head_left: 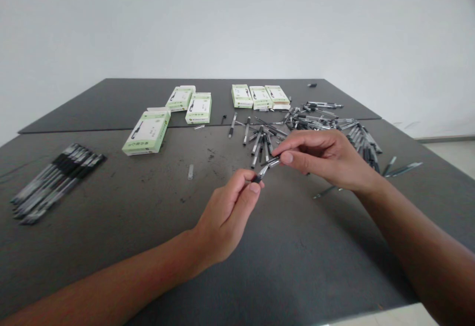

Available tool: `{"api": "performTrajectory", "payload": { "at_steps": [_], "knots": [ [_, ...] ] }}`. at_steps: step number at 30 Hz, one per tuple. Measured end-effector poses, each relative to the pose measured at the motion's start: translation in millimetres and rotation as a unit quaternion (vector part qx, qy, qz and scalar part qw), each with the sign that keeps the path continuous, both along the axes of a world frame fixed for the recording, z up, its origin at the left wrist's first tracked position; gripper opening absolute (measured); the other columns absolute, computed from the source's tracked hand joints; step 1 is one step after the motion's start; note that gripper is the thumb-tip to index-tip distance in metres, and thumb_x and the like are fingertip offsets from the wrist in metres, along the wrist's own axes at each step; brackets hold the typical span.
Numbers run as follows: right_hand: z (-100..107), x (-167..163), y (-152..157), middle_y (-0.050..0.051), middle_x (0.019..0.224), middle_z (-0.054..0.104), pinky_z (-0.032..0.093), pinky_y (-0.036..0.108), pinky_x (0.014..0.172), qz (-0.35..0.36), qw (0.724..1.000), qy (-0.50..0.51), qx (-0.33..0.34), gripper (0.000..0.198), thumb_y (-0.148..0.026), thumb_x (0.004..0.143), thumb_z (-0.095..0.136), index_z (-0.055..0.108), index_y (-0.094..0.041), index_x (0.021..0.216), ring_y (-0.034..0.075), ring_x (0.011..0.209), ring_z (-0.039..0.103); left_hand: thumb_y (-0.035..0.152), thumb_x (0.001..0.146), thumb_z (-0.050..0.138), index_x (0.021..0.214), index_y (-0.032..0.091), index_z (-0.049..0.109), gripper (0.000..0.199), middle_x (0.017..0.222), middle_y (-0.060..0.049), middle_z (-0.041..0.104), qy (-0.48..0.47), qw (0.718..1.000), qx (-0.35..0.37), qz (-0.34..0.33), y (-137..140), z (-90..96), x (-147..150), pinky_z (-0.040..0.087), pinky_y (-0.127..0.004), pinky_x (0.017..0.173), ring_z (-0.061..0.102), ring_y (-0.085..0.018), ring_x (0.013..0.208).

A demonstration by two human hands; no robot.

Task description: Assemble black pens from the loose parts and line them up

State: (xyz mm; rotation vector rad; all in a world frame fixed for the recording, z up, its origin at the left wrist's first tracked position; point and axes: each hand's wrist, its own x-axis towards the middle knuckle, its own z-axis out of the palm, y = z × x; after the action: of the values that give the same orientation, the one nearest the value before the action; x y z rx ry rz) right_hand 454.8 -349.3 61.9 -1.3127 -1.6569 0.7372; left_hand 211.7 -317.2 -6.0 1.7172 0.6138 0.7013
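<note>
My left hand [230, 212] is closed, thumb and forefinger pinching a pen [261, 173] by its black grip, with its clear tip end pointing up to the right. Opposite it, my right hand [326, 160] pinches a clear pen cap with a dark clip [273, 162] between thumb and fingertips. The cap's near end meets or nearly meets the pen's tip; I cannot tell whether they touch. Most of the pen's barrel is hidden inside my left hand. Just beyond my right hand lies a loose heap of pens [311, 120].
A neat row of capped pens [55, 182] lies at the left. Green-and-white pen boxes [147, 132] stand farther back, several in two groups. A small clear cap [190, 172] rests on the dark table [156, 247]. Loose pen parts [403, 169] lie at the right.
</note>
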Motion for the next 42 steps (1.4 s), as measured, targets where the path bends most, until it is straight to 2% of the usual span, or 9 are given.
{"api": "performTrajectory", "payload": {
  "at_steps": [9, 12, 16, 23, 28, 32, 38, 42],
  "knots": [
    [3.0, 0.3, -1.6, 0.004, 0.083, 0.077, 0.039, 0.029, 0.053, 0.002, 0.999, -0.028, 0.021, 0.021, -0.047, 0.091, 0.083, 0.09, -0.029, 0.1, 0.015, 0.066, 0.057, 0.052, 0.115, 0.043, 0.121, 0.019, 0.064, 0.039, 0.064, 0.008, 0.041, 0.006, 1.0, 0.021, -0.003, 0.9, -1.7, 0.3, 0.03, -0.027, 0.054, 0.039, -0.012, 0.054],
    [4.2, -0.8, -1.6, 0.004, 0.086, 0.08, 0.044, 0.03, 0.056, 0.004, 0.999, -0.034, 0.021, 0.019, -0.047, 0.092, 0.083, 0.089, -0.029, 0.098, 0.017, 0.07, 0.063, 0.049, 0.115, 0.044, 0.121, 0.019, 0.064, 0.037, 0.064, 0.008, 0.043, 0.008, 0.999, 0.034, -0.003, 1.0, 1.3, 1.3, 0.032, -0.027, 0.055, 0.041, -0.012, 0.055],
    [2.6, -1.5, -0.3, 0.003, 0.09, 0.083, 0.053, 0.032, 0.067, 0.043, 0.998, -0.053, 0.015, 0.018, -0.046, 0.093, 0.082, 0.089, -0.03, 0.097, 0.02, 0.08, 0.072, 0.044, 0.114, 0.047, 0.119, 0.018, 0.065, 0.032, 0.064, 0.007, 0.048, 0.029, 0.998, 0.063, -0.004, 0.5, 6.9, 2.7, 0.037, -0.027, 0.058, 0.048, -0.012, 0.058],
    [1.2, -0.6, 0.8, 0.004, 0.096, 0.085, 0.058, 0.031, 0.073, 0.06, 0.995, -0.072, 0.024, 0.02, -0.045, 0.096, 0.08, 0.089, -0.029, 0.102, 0.02, 0.086, 0.077, 0.039, 0.112, 0.049, 0.12, 0.02, 0.062, 0.024, 0.068, 0.007, 0.054, 0.061, 0.993, 0.099, 0.001, 1.3, 5.5, 4.3, 0.04, -0.028, 0.063, 0.054, -0.013, 0.062],
    [0.5, -5.6, 1.1, 0.002, 0.085, 0.083, 0.056, 0.025, 0.066, 0.079, 0.993, -0.061, 0.062, 0.017, -0.038, 0.097, 0.079, 0.09, -0.026, 0.102, 0.015, 0.075, 0.073, 0.039, 0.112, 0.048, 0.108, 0.023, 0.053, 0.017, 0.068, 0.008, 0.053, 0.058, 0.995, 0.084, 0.004, 2.5, 0.0, 4.9, 0.039, -0.028, 0.061, 0.053, -0.013, 0.059],
    [-2.3, -10.0, -0.2, 0.0, 0.074, 0.078, 0.054, 0.024, 0.063, 0.073, 0.994, -0.052, 0.059, 0.017, -0.037, 0.099, 0.077, 0.089, -0.025, 0.105, 0.012, 0.067, 0.069, 0.04, 0.113, 0.047, 0.106, 0.025, 0.048, 0.016, 0.067, 0.009, 0.053, 0.035, 0.997, 0.075, 0.001, 2.0, -4.4, 4.8, 0.039, -0.027, 0.061, 0.052, -0.012, 0.057],
    [-5.6, -14.7, -4.9, -0.002, 0.07, 0.075, 0.051, 0.024, 0.057, 0.052, 0.997, -0.046, 0.045, 0.02, -0.037, 0.1, 0.076, 0.088, -0.025, 0.111, 0.009, 0.056, 0.062, 0.039, 0.114, 0.046, 0.107, 0.025, 0.046, 0.015, 0.067, 0.01, 0.05, 0.017, 0.997, 0.078, -0.001, -0.9, -5.5, 2.6, 0.039, -0.026, 0.059, 0.049, -0.011, 0.055],
    [-6.9, -16.9, -5.7, -0.001, 0.078, 0.077, 0.045, 0.022, 0.048, 0.041, 0.998, -0.045, 0.024, 0.021, -0.037, 0.102, 0.075, 0.088, -0.025, 0.112, 0.005, 0.047, 0.055, 0.038, 0.114, 0.046, 0.106, 0.025, 0.045, 0.015, 0.067, 0.01, 0.05, 0.014, 0.996, 0.084, -0.003, -0.7, -5.5, 2.1, 0.039, -0.026, 0.059, 0.048, -0.011, 0.054]
  ]
}}
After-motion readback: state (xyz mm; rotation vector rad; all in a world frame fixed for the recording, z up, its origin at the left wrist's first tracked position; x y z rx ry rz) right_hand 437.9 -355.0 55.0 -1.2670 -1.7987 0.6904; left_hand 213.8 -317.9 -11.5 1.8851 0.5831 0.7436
